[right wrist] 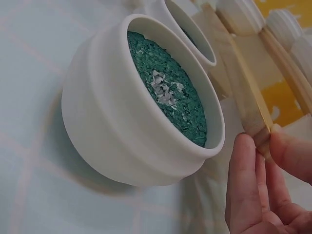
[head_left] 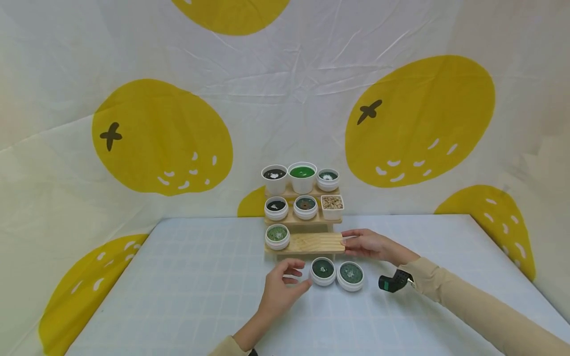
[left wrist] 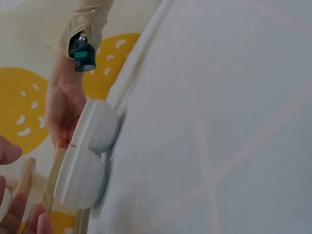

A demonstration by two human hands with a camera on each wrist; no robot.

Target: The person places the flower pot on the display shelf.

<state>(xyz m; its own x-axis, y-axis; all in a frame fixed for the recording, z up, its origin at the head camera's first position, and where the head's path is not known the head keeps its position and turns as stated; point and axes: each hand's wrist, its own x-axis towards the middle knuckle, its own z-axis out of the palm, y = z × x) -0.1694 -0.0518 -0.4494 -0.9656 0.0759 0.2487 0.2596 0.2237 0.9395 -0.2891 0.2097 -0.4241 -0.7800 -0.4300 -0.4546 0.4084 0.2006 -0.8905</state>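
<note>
A three-step wooden display stand point(head_left: 318, 242) stands at the back of the table. My right hand point(head_left: 369, 244) pinches the right end of its lowest step between thumb and fingers; the right wrist view shows the thumb point(right wrist: 292, 151) on the board's edge. Before the stand sit two white cups with dark green filling, the left cup point(head_left: 322, 272) and the right cup point(head_left: 351, 277), side by side. My left hand point(head_left: 282, 289) is just left of the left cup, fingers parted and loosely bent, holding nothing. A white cup with lighter green filling point(head_left: 277, 237) occupies the lowest step's left end.
The middle step carries two round cups and a square cup of tan bits point(head_left: 332, 206). On the top step are a cup with dark filling point(head_left: 274, 179), a bright green one point(head_left: 303, 178) and a smaller cup point(head_left: 328, 180). Behind hangs a cloth point(head_left: 285, 118) with yellow fruit shapes.
</note>
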